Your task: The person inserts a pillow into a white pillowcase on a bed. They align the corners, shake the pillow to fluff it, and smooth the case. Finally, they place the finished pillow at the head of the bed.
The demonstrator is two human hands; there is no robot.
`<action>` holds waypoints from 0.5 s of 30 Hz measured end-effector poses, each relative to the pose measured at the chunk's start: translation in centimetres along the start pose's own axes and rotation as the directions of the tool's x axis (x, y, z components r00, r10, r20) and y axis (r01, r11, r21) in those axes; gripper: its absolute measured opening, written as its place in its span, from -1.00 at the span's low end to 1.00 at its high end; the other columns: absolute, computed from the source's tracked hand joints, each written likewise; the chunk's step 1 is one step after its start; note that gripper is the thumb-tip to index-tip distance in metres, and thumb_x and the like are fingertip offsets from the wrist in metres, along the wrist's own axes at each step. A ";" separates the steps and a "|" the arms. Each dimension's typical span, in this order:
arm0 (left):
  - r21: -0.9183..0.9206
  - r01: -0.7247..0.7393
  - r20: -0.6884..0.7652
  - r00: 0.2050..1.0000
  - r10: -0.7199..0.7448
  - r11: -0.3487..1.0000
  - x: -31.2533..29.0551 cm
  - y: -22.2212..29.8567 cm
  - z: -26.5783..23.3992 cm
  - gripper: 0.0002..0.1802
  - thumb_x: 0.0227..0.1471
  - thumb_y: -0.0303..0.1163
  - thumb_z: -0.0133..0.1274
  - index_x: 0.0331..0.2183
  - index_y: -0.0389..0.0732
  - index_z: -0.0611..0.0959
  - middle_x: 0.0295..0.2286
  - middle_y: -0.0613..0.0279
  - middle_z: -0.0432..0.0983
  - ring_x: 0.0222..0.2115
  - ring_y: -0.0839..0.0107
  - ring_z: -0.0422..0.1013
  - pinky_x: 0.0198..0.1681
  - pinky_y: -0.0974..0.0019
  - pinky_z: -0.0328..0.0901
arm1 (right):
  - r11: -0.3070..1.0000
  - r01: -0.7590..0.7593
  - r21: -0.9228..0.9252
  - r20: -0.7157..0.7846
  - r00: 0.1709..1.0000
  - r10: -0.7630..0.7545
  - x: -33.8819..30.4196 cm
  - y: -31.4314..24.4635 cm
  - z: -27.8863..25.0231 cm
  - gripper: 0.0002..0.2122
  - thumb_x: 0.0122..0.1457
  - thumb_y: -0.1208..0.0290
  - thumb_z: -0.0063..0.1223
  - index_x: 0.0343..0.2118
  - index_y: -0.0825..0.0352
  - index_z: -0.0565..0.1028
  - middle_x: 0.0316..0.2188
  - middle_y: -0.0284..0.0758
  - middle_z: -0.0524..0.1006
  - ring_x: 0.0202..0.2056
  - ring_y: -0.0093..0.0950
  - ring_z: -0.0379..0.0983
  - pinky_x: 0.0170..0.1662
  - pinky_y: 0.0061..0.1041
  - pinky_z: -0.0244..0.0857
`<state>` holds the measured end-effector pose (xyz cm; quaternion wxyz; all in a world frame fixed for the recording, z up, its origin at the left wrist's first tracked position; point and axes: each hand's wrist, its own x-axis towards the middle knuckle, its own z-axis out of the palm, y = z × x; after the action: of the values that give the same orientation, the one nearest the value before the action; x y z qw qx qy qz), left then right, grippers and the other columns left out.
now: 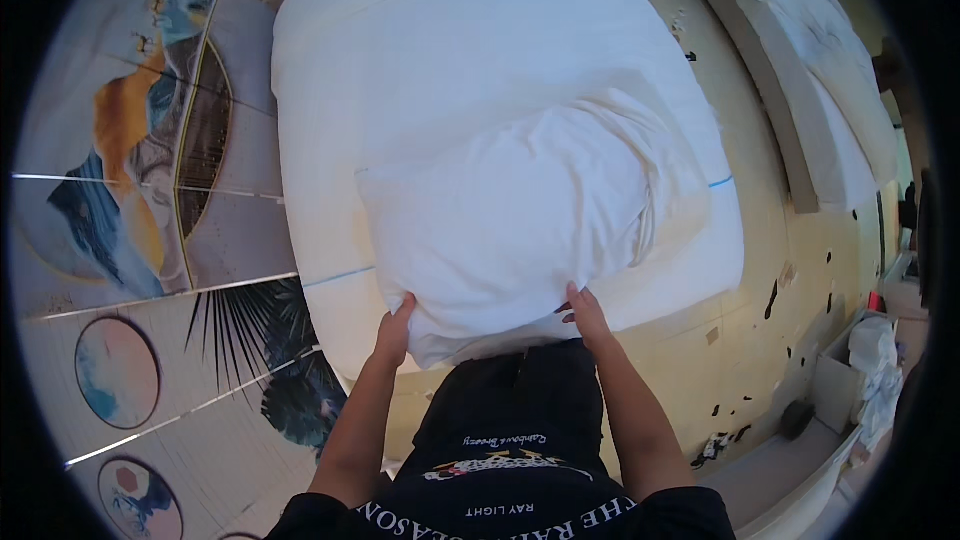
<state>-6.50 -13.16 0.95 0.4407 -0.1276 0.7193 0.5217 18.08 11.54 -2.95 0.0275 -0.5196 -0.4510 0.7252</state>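
A plump white pillow (500,210) in a loose white case lies at an angle over the near half of the white bed (430,50). Bunched folds of the case gather at its right end. My left hand (397,328) grips the pillow's near left corner, thumb on top and fingers hidden underneath. At the near edge, further right, my right hand (588,316) pinches the cloth between thumb and fingers, some of the fingers showing below the edge. Part of the near edge sags against my dark shorts.
Picture panels (140,140) line the left side. A second bed (815,90) with rumpled white linen stands at the right. Between the beds runs a yellowish floor (745,340) with small dark scraps. An open bin or drawer (840,390) with cloth sits at the lower right.
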 end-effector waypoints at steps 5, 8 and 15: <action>0.162 0.015 0.047 0.999 -0.023 0.987 -0.2 4.3 0.3 -0.16 0.10 0.10 0.01 0.08 -0.50 0.31 -0.03 -0.05 0.42 -0.07 0.21 0.41 -0.01 0.22 0.30 | 0.985 0.171 -0.007 -0.246 0.955 -0.168 2.2 -3.1 -0.4 -0.63 0.22 0.06 0.01 -0.46 0.34 0.43 -0.63 -0.40 0.42 -0.55 -0.58 0.37 -0.47 -0.59 0.24; 0.130 -0.017 0.062 0.998 0.009 0.991 0.8 3.8 1.1 -0.22 0.12 0.05 0.02 0.09 -0.46 0.32 -0.04 -0.04 0.43 -0.08 0.21 0.41 -0.02 0.23 0.32 | 0.945 0.303 0.121 -0.331 0.910 -0.250 3.4 -4.6 -1.5 -0.59 0.21 0.05 0.02 -0.53 0.35 0.41 -0.65 -0.36 0.44 -0.58 -0.59 0.36 -0.47 -0.59 0.25; 0.055 0.076 0.132 0.988 -0.083 0.996 1.5 3.1 -3.0 -0.33 0.08 -0.14 0.12 0.06 -0.45 0.37 -0.08 -0.02 0.46 -0.12 0.18 0.44 -0.05 0.17 0.35 | 0.970 0.242 0.011 -0.532 0.823 -0.199 2.9 -6.1 -1.5 -0.52 0.15 -0.03 0.07 -0.25 0.42 0.42 -0.27 -0.23 0.47 -0.21 -0.42 0.42 -0.19 -0.41 0.33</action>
<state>-10.83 -14.01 2.02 0.5114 -0.1098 0.6953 0.4929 15.25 17.57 -1.01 0.2543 -0.6412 -0.4543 0.5637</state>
